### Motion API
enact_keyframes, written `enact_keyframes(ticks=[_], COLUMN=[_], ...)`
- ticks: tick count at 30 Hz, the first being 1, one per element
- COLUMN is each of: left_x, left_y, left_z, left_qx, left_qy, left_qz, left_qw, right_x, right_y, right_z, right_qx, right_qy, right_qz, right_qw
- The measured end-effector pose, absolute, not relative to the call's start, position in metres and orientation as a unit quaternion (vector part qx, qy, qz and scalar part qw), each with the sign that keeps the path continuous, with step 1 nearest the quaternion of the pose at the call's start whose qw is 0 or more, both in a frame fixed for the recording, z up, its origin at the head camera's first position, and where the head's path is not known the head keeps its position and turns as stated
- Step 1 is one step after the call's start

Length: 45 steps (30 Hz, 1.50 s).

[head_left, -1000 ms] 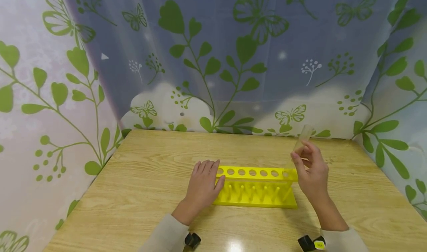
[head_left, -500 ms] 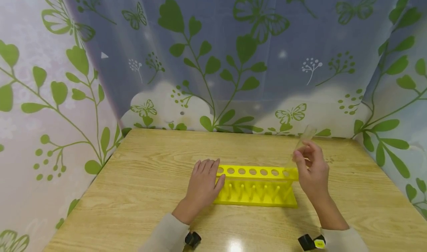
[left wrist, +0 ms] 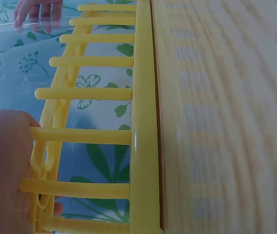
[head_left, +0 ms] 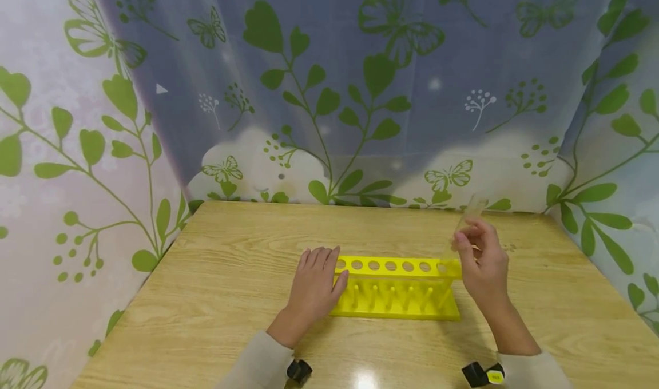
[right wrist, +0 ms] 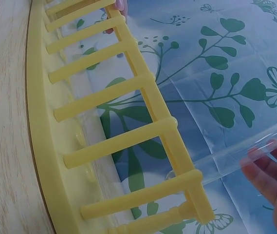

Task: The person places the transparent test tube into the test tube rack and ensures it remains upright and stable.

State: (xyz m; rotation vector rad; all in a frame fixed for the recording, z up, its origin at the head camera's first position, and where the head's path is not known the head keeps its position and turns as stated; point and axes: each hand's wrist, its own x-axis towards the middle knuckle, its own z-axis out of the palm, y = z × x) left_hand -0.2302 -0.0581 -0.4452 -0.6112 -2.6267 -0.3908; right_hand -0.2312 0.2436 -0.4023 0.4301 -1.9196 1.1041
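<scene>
A yellow test tube rack (head_left: 391,314) stands on the table, with a row of round holes along its top rail and upright pegs on its base. My left hand (head_left: 315,283) holds its left end, thumb in front and fingers over the rail; fingertips show behind the rail in the left wrist view. My right hand (head_left: 484,263) pinches a clear test tube (head_left: 472,207) between thumb and fingers. That tube leans up and to the right, its lower end at the rightmost hole. In the right wrist view the tube's rounded tip (right wrist: 171,175) shows just past the rail (right wrist: 182,163).
A wooden table (head_left: 231,251) carries the rack. Behind it hangs a blue curtain (head_left: 329,108) printed with green leaves and butterflies, and similar cloth (head_left: 77,206) covers the left side. Black wrist devices (head_left: 475,373) sit at the sleeves.
The tube and my right hand have shifted very slightly to the right. My left hand and the rack keep their places.
</scene>
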Motion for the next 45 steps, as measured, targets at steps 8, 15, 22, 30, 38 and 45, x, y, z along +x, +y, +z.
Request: enact_keyframes(ticks=[8,15,22,30,38,45], left_x=[-0.231,-0.229,-0.227,-0.23,-0.227,-0.228], left_y=[-0.056,-0.056,-0.059,-0.059,-0.059,-0.058], left_z=[-0.443,-0.445,-0.448,-0.447,-0.445,-0.446], left_qx=[-0.223,-0.219,-0.215,-0.219,-0.215,-0.219], left_qy=[-0.942,-0.944,-0.945,-0.944,-0.944,-0.943], left_qz=[-0.144,-0.141,-0.14,-0.139,-0.144,-0.14], left_qw=[0.206,0.202,0.202,0.203,0.204,0.209], right_x=[-0.23,-0.229,-0.231,-0.229,-0.211,-0.204], right_y=[0.246,0.246,0.245,0.243,0.228,0.223], right_z=[-0.401,-0.402,-0.406,-0.402,-0.378,-0.372], right_qx=[0.163,0.164,0.177,0.161,0.171,0.157], right_qy=[-0.771,-0.776,-0.774,-0.786,-0.784,-0.793], right_qz=[0.44,0.444,0.442,0.433,0.436,0.438], right_qw=[0.429,0.416,0.417,0.411,0.406,0.394])
